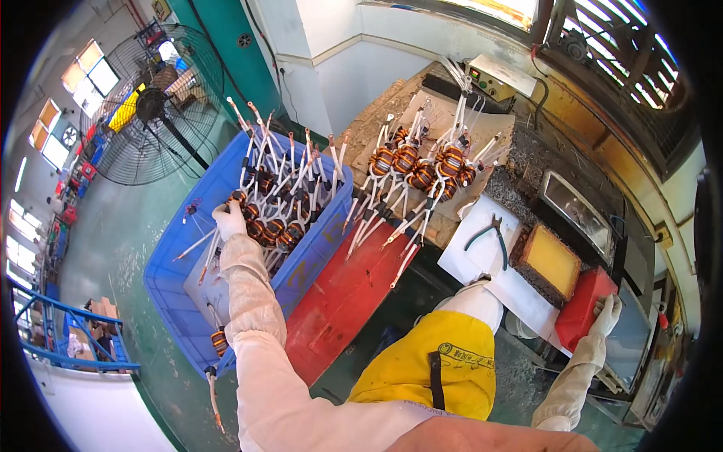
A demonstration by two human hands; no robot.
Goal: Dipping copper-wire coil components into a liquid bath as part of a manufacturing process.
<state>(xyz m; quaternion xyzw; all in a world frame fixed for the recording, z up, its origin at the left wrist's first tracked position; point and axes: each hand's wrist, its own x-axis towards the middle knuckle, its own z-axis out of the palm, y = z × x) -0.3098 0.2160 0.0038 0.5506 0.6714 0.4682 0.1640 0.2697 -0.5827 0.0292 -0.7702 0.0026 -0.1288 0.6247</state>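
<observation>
**Touching a coil with one hand, gripping a red block with the other**

Reaching over the tub with the left hand [230, 220], fingers bending against a copper-wound toroidal coil [239, 196]; cannot tell whether holding it firmly or only touching it. Reaching well apart with the right hand [607, 313], closing around the outer edge of a red block [584, 303], probably choosing that side for staying clear of the crusted square pan [553, 262] with its yellow surface, just beside it.

Around the left hand, seeing more toroidal coils [290, 236] bunching inside the blue plastic tub [167, 280], many white leads pointing upward, perhaps for avoiding bends and tangles. Farther right, seeing a second cluster of coils [422, 172] resting on cardboard [493, 120] over the tabletop [380, 105], some leads reaching past the front edge, likely because of their length.

Nearer the right hand, finding teal-handled pliers [489, 239] lying partly open on a white sheet [458, 255], presumably for easy reach. Beyond the pan, noticing a glass-topped frame [578, 211]; farther back, a control box [489, 84], apparently sitting away from the working area.
</observation>
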